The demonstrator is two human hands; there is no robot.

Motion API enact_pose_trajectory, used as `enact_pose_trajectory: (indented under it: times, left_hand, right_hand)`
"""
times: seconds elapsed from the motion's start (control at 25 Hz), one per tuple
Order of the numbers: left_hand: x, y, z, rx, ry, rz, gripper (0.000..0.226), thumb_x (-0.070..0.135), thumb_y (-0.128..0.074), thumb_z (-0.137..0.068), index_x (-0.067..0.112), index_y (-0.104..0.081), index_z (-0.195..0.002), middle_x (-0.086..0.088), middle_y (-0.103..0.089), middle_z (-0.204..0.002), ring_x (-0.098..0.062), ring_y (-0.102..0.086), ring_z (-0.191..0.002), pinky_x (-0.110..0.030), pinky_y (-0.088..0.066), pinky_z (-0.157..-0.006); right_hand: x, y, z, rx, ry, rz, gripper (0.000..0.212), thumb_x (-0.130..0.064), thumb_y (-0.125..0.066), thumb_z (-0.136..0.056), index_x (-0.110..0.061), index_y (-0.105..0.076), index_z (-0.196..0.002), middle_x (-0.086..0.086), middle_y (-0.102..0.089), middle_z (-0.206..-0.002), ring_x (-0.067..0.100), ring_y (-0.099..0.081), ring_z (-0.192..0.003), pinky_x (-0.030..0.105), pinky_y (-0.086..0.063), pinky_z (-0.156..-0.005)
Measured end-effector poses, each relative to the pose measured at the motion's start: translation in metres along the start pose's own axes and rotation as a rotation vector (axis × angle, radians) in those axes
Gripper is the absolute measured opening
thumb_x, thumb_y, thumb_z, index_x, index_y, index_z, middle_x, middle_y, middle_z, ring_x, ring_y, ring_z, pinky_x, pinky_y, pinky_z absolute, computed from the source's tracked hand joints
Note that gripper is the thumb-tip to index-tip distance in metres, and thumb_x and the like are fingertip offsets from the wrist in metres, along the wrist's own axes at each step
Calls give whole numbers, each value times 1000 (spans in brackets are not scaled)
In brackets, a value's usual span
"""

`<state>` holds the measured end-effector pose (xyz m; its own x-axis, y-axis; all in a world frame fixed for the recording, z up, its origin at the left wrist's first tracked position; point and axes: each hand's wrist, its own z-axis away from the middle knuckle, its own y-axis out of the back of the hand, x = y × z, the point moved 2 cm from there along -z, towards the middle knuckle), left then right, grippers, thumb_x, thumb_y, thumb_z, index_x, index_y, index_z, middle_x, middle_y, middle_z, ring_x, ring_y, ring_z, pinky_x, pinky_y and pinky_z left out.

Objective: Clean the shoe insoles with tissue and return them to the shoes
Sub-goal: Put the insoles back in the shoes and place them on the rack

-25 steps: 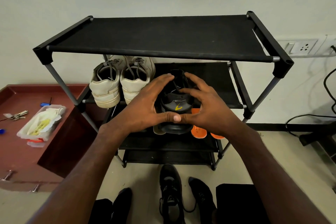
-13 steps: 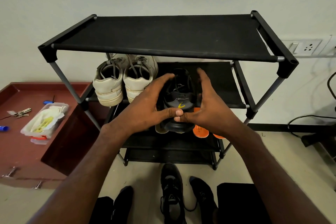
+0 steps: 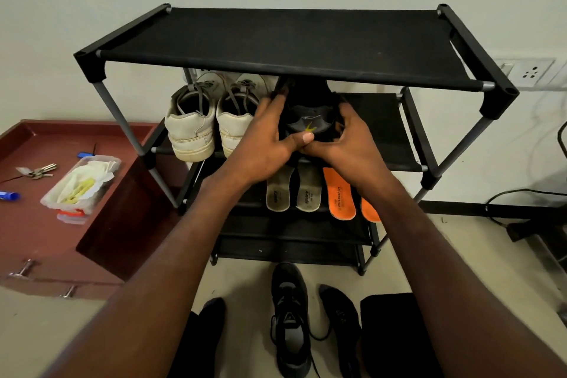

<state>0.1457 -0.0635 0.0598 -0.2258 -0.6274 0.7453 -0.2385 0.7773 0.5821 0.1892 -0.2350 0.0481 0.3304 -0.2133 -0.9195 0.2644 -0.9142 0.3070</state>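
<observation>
Right then, both my hands held one black shoe (image 3: 310, 123) on the middle shelf (image 3: 386, 132). My left hand (image 3: 264, 138) curled round its left side and my right hand (image 3: 352, 141) curled round its right. Two white shoes (image 3: 211, 123) sat just beside it. Four insoles lay on the shelf below: two grey insoles (image 3: 293, 190) and two orange insoles (image 3: 342, 193). A clear box (image 3: 79, 184) held tissues. One black shoe on the floor (image 3: 290, 319) lay near me.

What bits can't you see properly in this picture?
- Black shoe, head view: its front is hidden under the rack's top shelf; both hands cover its sides.
- Second orange insole: mostly behind the right arm.
- Writing on the grey insoles: too small.
- Tub contents: unclear.
</observation>
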Motion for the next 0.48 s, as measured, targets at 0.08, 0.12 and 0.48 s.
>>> enact_pose_trajectory:
  times: [0.08,0.12,0.48]
  left_hand:
    - [-2,-4,-5,-33,46,-4,79,25,-72,-94,12,-32,-161,-9,-47,-153,-12,-41,-143,-20,-34,-118]
    - [-2,-7,-5,-57,63,-9,77,18,-71,-96,11,-31,-161,-9,-46,-157,-8,-39,-142,-12,-31,-114]
    - [-2,-17,7,23,23,-105,72,7,-69,-95,11,-34,-158,-8,-48,-153,-18,-44,-143,-26,-34,-118]
  right_hand:
    - [9,-8,-5,13,-37,18,82,-28,-88,-66,-27,-52,-139,-9,-73,-120,7,-69,-112,44,-58,-99]
    - [14,-12,-6,24,-48,26,83,-30,-87,-64,-29,-51,-139,-9,-73,-119,8,-70,-111,44,-58,-97]
    - [27,-19,-7,-9,-95,9,94,-36,-86,-63,-31,-41,-145,-11,-68,-127,7,-66,-118,42,-56,-102]
